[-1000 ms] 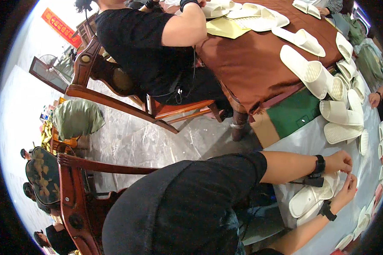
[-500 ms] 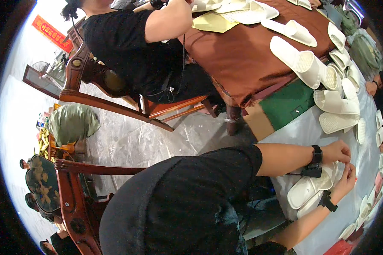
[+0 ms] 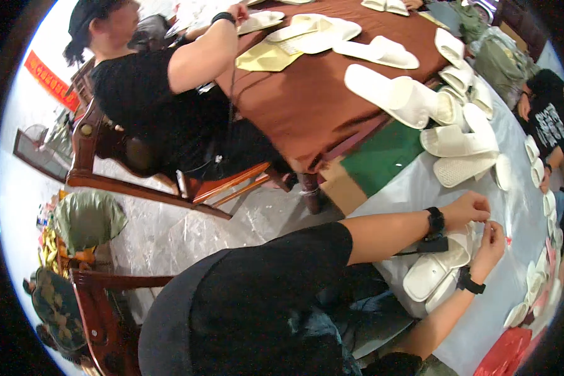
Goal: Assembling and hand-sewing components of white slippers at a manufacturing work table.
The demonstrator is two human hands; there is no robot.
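My left hand (image 3: 466, 208) and my right hand (image 3: 490, 246) meet over the pale grey table cover, their fingertips pinched close together. Whatever lies between the fingers is too small to make out. Each wrist wears a black band, and a small black box sits by the left one. Below the hands lies a pair of white slippers (image 3: 427, 274), partly covered by my left wrist and fingers. Just beyond my left hand, another white slipper (image 3: 462, 168) rests beside several more.
Several white slippers (image 3: 391, 94) lie on a brown-covered table (image 3: 288, 103), where a person in black (image 3: 150, 100) sits. A green board (image 3: 382, 160) is between the tables. A red plastic bag (image 3: 506, 352) and more slippers lie at the right edge, near another person (image 3: 548, 113).
The whole view has shifted, so things appear farther left. My hands stay pinched together above the slippers, with only slight finger movement. More of the person at the right shows.
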